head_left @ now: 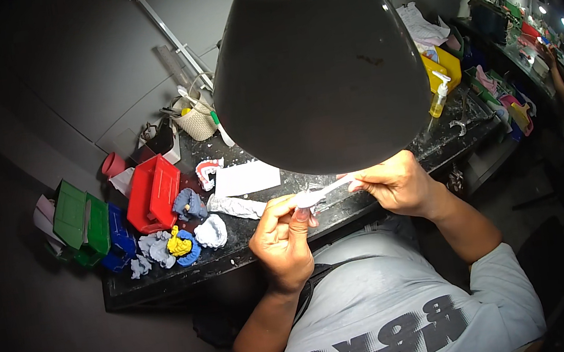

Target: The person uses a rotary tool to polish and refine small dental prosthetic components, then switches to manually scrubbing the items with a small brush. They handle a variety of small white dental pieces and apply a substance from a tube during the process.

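Over the front of the dark workbench (pixel 225 255), both hands hold a white, spoon-like piece (pixel 323 192), broad at one end and narrow at the other. My left hand (pixel 281 236) pinches the broad end between thumb and fingers. At the narrow end, the fingertips of my right hand (pixel 397 182) are closed on it. The lit part of the bench lies just behind the piece. Whether it is hard or soft, I cannot tell.
A large dark lamp shade (pixel 319 78) hangs close above my hands. At left are a red bin (pixel 154 193), green bins (pixel 82 227), a pink-and-white denture model (pixel 207 173), several dental casts (pixel 210 232) and a white card (pixel 247 178). A pump bottle (pixel 440 98) stands at right.
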{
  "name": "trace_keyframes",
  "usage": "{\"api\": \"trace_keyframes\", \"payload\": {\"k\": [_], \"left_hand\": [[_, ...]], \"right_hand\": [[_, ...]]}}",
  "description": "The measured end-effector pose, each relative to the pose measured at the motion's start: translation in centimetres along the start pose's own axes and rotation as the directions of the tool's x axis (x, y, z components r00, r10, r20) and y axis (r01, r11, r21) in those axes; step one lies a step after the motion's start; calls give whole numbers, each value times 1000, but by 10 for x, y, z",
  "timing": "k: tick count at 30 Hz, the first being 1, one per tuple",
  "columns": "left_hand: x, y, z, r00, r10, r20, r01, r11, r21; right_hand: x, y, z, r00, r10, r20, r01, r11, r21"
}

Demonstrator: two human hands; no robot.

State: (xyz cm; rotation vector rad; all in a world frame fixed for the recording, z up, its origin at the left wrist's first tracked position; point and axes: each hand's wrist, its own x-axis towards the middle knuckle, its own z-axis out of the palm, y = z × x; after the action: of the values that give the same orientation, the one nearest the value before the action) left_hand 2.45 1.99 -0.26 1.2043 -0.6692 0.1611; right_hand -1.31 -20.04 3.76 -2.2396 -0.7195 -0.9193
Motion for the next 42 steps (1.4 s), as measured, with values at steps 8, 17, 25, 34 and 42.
{"api": "trace_keyframes", "payload": {"k": [8,17,25,34,42], "left_hand": [[-2,-1,2,998,48,-44,-44,996,75],[-14,18,2,948,307,83,-315,870,380],[-16,32,2,925,347,156,-379,805,457],[-15,26,2,952,304,33,-299,907,296],[-18,33,6,999,29,31,-33,992,123]], "right_hand": [[-2,-3,-4,999,-7,-37,6,999,-34],[-9,-5,-28,973,173,-155,-187,979,-80],[-21,4,-22,941,317,-115,-326,943,-69],[-30,42,-13,937,330,115,-276,901,-335],[3,-6,0,962,274,10,-260,898,354]]}}
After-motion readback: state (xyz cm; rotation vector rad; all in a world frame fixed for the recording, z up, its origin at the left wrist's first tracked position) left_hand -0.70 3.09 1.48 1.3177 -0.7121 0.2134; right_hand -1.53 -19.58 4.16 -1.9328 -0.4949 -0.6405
